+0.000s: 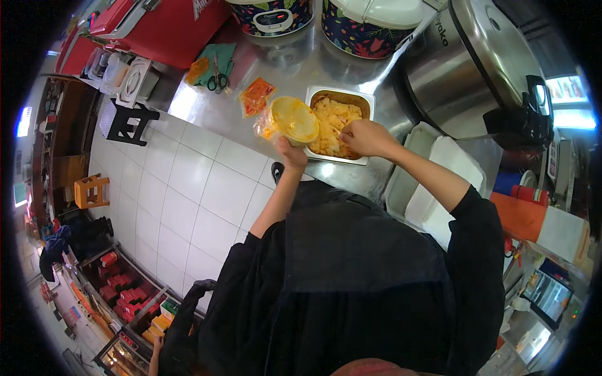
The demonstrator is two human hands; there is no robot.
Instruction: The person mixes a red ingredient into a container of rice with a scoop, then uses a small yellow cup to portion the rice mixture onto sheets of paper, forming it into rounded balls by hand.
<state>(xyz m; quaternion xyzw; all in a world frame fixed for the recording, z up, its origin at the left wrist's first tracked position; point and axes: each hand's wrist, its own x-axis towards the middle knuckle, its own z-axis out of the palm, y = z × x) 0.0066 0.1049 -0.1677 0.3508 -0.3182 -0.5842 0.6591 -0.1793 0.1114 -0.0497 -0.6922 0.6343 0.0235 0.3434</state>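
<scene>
My left hand (pixel 291 154) grips a round, yellow-smeared bowl (pixel 295 120), tilted at the left rim of a rectangular metal food pan (pixel 372 103). Inside the pan lies a lumpy yellow-orange food (pixel 332 116) that looks like rice. Over the pan's right side is my right hand (pixel 365 138), its fingers curled closed at the food; whatever they hold is hidden. A crumpled clear plastic bag (pixel 266 127) with orange bits touches the bowl's left side. Just beyond it, a clear packet of red-orange sauce (pixel 256 97) lies flat on the steel table (pixel 285 69).
Scissors (pixel 217 81) rest on a green cloth (pixel 221 59) beyond the packet. Two floral-patterned pots (pixel 271 19) and a red cooler (pixel 169 37) line the far side. At right stand a big steel rice cooker (pixel 464 69) and white foam boxes (pixel 448 172). Another person's hand (pixel 157 346) shows lower left.
</scene>
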